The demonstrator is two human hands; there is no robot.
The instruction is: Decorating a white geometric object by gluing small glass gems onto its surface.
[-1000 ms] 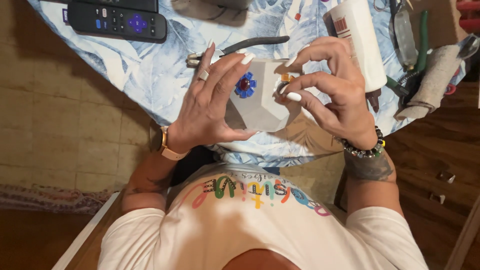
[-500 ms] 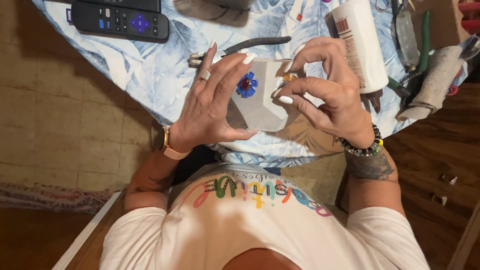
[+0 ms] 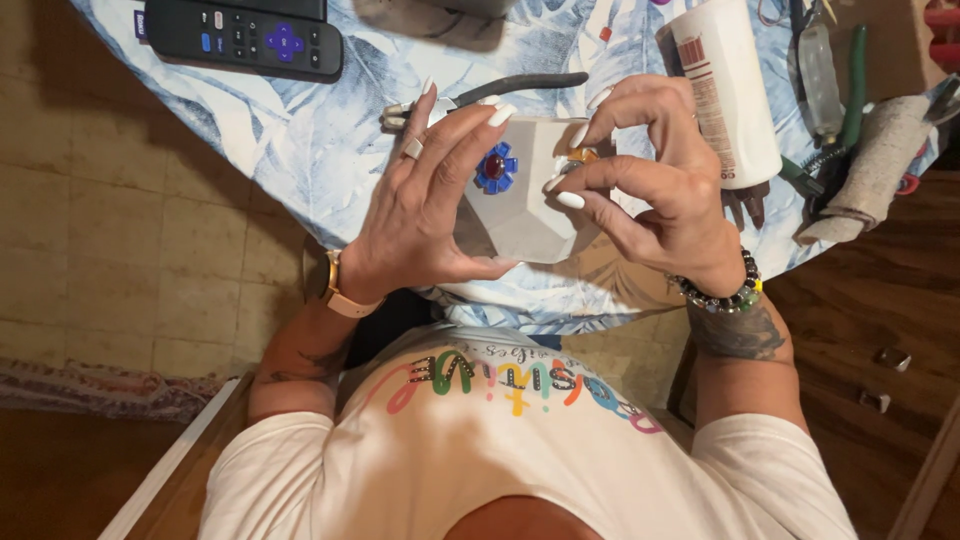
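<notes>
A white faceted pot (image 3: 520, 215) is held above the table edge. A blue flower-shaped bead with a red centre (image 3: 494, 167) sits on its front face. My left hand (image 3: 425, 205) wraps around the pot's left side, fingers spread over its top. My right hand (image 3: 655, 180) is at the pot's right side, thumb and fingers pinching a small orange piece (image 3: 583, 156) against the pot's upper right face.
A table with a blue leaf-print cloth (image 3: 330, 140) carries a black remote (image 3: 240, 38), pliers with dark handles (image 3: 500, 90), a white glue bottle (image 3: 725, 90), a rolled grey cloth (image 3: 870, 170) and green-handled tools (image 3: 850, 80). Tiled floor lies left, wood floor right.
Both hands and the pot have stayed nearly in place. My right fingers have shifted slightly on the small orange piece.
</notes>
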